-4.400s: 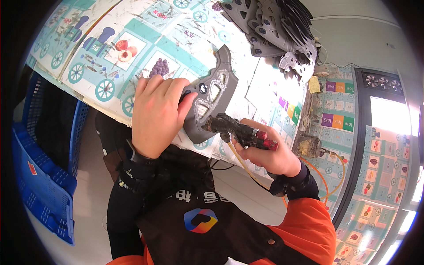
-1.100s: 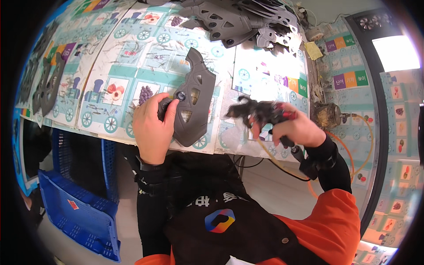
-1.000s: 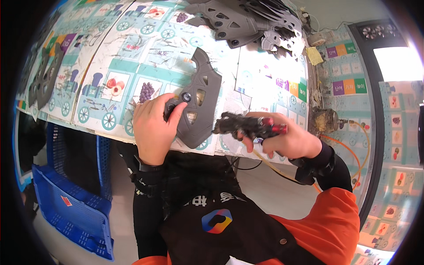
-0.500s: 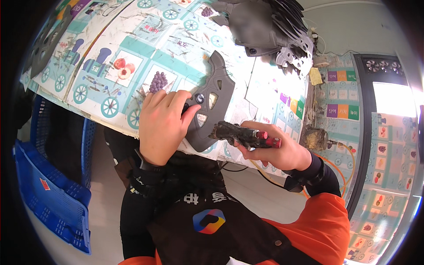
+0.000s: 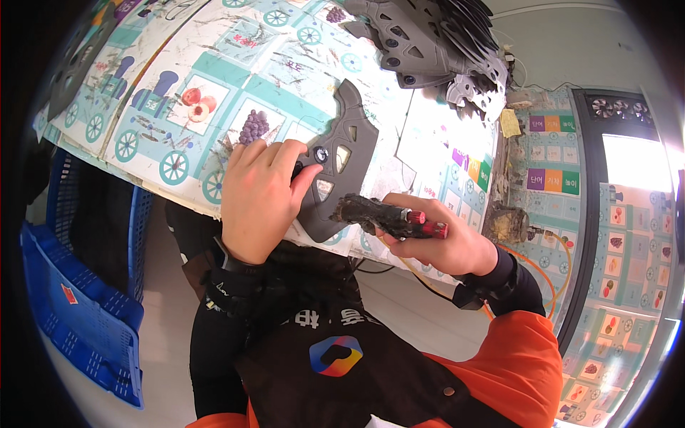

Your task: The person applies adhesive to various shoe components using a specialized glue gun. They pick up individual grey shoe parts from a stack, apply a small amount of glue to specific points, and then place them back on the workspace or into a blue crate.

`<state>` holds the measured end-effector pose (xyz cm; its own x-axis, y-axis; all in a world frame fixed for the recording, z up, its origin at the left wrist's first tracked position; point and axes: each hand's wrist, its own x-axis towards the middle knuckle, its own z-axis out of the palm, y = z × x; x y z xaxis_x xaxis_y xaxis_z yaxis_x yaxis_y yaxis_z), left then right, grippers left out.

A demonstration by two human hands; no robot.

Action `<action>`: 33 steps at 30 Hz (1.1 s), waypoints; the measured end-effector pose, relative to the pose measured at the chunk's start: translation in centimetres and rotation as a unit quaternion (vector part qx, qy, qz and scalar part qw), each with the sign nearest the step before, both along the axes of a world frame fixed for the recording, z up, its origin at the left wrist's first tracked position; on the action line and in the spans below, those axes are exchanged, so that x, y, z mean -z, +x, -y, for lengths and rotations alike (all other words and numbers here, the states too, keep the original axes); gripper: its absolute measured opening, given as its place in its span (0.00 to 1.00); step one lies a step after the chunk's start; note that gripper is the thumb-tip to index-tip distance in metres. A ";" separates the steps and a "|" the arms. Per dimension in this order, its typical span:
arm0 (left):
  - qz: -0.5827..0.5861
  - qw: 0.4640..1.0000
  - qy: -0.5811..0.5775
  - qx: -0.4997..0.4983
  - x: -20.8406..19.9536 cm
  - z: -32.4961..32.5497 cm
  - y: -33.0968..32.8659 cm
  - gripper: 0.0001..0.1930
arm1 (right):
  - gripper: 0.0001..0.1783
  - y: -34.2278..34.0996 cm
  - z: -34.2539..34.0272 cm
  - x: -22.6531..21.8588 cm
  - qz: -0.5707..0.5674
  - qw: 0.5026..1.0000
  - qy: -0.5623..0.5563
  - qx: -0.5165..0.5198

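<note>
A grey moulded piece (image 5: 357, 146) with triangular cut-outs and a round dark stud lies at the near edge of the table. My left hand (image 5: 260, 196) grips its left edge, thumb beside the stud; the fingertips are partly hidden. In my right hand (image 5: 446, 232) is a grimy black spray gun (image 5: 378, 214) with red knobs at its rear. Its front end points left, over or against the lower right part of the grey piece; I cannot tell whether they touch.
More grey pieces (image 5: 407, 43) are heaped at the table's far right. The table (image 5: 285, 85) has a stained printed cover. Blue plastic baskets (image 5: 78, 314) stand at the lower left. An orange hose (image 5: 546, 278) hangs by my right arm. Another dark piece (image 5: 78, 64) lies far left.
The spray gun has shifted slightly left, its front end a little further over the grey piece. My left hand keeps its grip.
</note>
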<state>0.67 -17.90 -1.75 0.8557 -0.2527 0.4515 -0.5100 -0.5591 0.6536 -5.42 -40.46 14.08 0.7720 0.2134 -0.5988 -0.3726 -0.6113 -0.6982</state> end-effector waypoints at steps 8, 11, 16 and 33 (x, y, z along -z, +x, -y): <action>0.006 1.000 -0.002 0.001 0.0 0.0 0.0 0.14 | 0.18 -0.1 0.8 1.0 0.008 0.999 0.012 -0.035; 0.013 1.000 0.001 0.001 0.3 0.1 0.0 0.14 | 0.17 0.1 0.8 0.6 -0.019 1.000 0.004 -0.010; 0.013 1.000 0.000 -0.004 0.2 0.2 0.1 0.15 | 0.18 -0.1 0.7 0.2 0.003 1.000 -0.011 0.012; 0.015 1.000 0.004 -0.003 0.2 0.1 0.1 0.14 | 0.35 -0.4 3.9 1.8 -0.010 0.997 -0.048 0.054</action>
